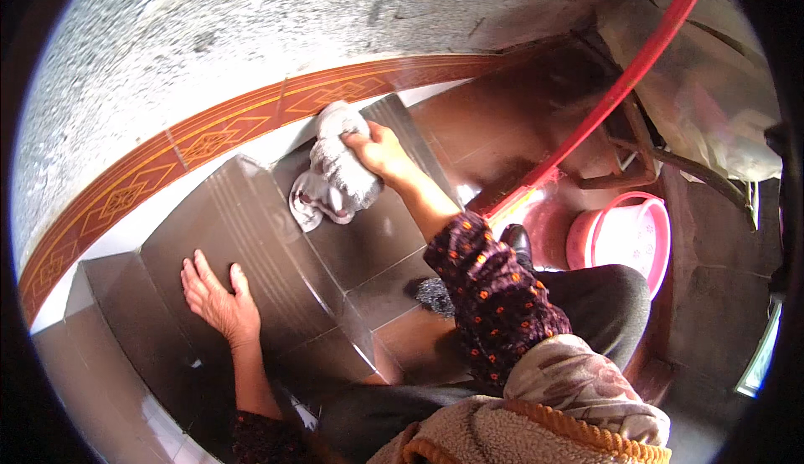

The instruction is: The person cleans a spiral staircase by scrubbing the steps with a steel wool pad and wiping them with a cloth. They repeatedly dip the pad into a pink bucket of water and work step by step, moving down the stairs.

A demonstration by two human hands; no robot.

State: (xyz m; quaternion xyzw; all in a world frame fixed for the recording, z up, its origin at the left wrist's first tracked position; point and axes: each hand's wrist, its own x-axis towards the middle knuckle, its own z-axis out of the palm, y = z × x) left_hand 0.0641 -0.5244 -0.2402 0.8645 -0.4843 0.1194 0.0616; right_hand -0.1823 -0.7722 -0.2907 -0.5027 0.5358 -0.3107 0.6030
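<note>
Bunched in my right hand (379,151) is a pale grey-white cloth (342,162), pressed on a dark tiled stair step (386,225) close to the wall. Part of the cloth trails loose toward me. My left hand (223,307) rests palm down, fingers spread, on the neighbouring stair tread (251,225), which has a grooved nosing. Nothing is held in that hand. On the step by my right forearm lies a dark, speckled scrubber-like bundle (435,296), partly hidden by my sleeve.
A red-brown patterned skirting (213,143) runs along the rough grey wall (251,18). A red handrail (603,109) slants across the right side. Beyond it stand a pink bucket (619,238) and a wooden stool-like frame (628,162) beside plastic sheeting (697,93).
</note>
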